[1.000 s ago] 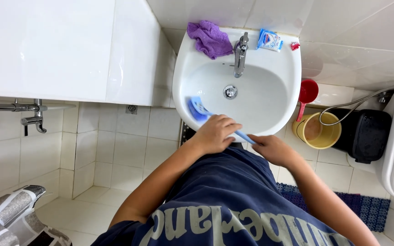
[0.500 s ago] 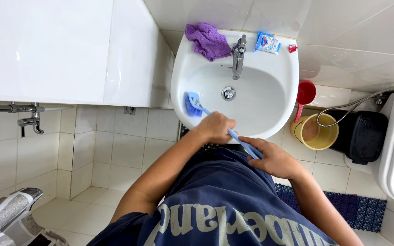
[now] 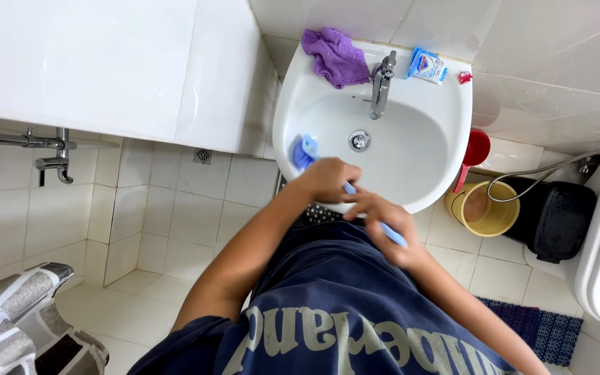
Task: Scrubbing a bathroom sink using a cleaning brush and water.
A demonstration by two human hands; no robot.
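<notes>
White tiled bathroom, white sink on the wall, purple cloth on its rim, left hand and right hand both closed around a blue brush, head inside the basin's left edge, handle mostly hidden by fingers.

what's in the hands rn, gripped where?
Both hands on a blue brush: left hand near the head end of its handle, right hand around the rear end.

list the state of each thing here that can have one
left hand: closed on the brush handle
right hand: gripping the handle's far end
blue brush: head against the sink's inner wall
tap: no water seen running
purple cloth: crumpled on the sink rim
yellow bucket: upright on the floor
</notes>
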